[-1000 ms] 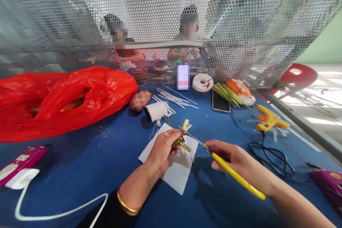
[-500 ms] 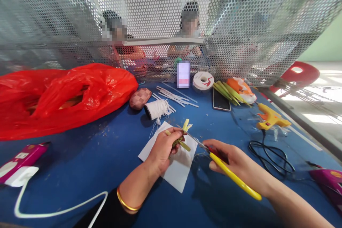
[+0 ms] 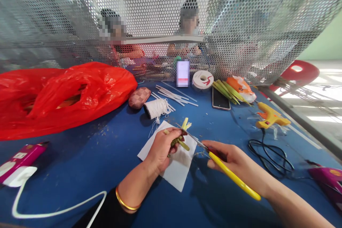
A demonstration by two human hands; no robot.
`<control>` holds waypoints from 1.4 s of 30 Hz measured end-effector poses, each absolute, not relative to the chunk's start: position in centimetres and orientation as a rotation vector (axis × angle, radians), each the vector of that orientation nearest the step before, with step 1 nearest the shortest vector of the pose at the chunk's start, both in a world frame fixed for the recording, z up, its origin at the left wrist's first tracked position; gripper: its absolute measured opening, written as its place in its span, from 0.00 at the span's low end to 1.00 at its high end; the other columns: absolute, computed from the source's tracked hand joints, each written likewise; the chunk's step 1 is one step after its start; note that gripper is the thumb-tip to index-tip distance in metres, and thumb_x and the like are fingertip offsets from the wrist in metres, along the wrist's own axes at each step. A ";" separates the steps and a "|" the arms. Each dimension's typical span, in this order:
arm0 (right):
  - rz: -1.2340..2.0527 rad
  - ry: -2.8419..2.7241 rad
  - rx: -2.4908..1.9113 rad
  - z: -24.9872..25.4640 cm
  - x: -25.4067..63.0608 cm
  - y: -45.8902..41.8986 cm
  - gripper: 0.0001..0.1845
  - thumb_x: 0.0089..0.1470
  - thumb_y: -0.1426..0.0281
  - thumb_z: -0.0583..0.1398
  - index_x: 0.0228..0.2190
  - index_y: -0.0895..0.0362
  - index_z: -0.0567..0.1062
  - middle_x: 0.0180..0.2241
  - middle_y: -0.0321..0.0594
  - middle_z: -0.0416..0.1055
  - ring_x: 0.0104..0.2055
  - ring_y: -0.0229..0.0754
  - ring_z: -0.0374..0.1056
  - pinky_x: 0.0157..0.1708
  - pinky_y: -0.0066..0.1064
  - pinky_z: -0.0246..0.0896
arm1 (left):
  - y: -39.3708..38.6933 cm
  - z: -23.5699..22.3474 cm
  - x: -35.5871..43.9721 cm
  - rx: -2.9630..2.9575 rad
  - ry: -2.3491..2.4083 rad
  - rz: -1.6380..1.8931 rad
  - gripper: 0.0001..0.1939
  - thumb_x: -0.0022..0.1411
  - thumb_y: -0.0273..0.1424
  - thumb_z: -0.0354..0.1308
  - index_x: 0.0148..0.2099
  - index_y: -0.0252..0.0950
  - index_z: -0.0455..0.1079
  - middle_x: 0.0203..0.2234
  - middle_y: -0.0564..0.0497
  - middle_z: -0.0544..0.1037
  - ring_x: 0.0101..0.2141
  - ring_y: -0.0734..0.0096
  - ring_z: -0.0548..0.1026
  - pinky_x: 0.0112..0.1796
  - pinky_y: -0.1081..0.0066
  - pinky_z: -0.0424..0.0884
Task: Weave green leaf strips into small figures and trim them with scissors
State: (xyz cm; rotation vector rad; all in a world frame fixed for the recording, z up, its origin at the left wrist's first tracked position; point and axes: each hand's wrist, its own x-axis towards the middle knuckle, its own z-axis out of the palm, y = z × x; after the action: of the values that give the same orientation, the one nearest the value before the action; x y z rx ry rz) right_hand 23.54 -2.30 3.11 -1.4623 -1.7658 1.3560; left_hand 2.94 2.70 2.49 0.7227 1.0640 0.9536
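My left hand (image 3: pixel 162 146) pinches a small bundle of folded green leaf strips (image 3: pixel 184 144), partly hidden by my fingers. Pale strip ends stick out past the fingertips. In my right hand (image 3: pixel 232 160) are yellow-handled pliers or scissors (image 3: pixel 233 178); which of the two I cannot tell. Their thin metal tips reach the strips beside my left fingertips. Under my left hand lies a white sheet of paper (image 3: pixel 175 178) on the blue table (image 3: pixel 88 171).
Behind the paper are a white thread spool (image 3: pixel 157 108), a checkered pouch (image 3: pixel 139 98), white sticks (image 3: pixel 173 96) and a ribbon roll (image 3: pixel 200 82). A red plastic bag (image 3: pixel 107 92) lies left. Right are a phone (image 3: pixel 221 101), leaf strips (image 3: pixel 227 91) and a corded yellow glue gun (image 3: pixel 271 115). Two people sit behind perforated mesh (image 3: pixel 152 3).
Hands, leaf bundle and tool keep nearly the same pose. The whole view has shifted very slightly.
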 end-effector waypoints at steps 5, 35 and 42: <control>1.356 -1.770 -1.454 3.1 23.5 -2.2 0.24 0.53 0.58 0.62 0.51 0.52 0.75 0.30 0.36 0.74 0.32 0.43 0.68 0.31 0.29 0.65 | 2.7 2.5 3.0 0.746 1.068 0.951 0.07 0.49 0.31 0.61 0.29 0.31 0.74 0.20 0.52 0.72 0.17 0.85 0.61 0.17 0.80 0.45; 1.227 -1.669 -1.658 2.1 26.0 -1.4 0.34 0.44 0.54 0.67 0.53 0.50 0.69 0.26 0.31 0.64 0.27 0.39 0.59 0.25 0.27 0.57 | 3.3 1.9 2.2 1.068 1.343 0.668 0.06 0.49 0.29 0.64 0.33 0.34 0.73 0.20 0.51 0.75 0.20 0.73 0.71 0.23 0.75 0.62; 1.219 -1.696 -1.653 2.1 25.4 -1.5 0.33 0.44 0.54 0.67 0.51 0.48 0.70 0.26 0.31 0.65 0.27 0.39 0.61 0.26 0.29 0.59 | 3.3 1.9 1.4 1.820 1.482 0.834 0.03 0.49 0.27 0.63 0.28 0.42 0.77 0.28 0.49 0.77 0.31 0.64 0.70 0.31 0.69 0.60</control>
State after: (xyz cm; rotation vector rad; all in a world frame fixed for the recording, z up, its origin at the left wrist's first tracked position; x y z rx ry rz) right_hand 25.39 -1.53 2.09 -1.6525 -1.6961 1.2185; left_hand 1.40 3.28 1.92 1.8198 1.4821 0.8336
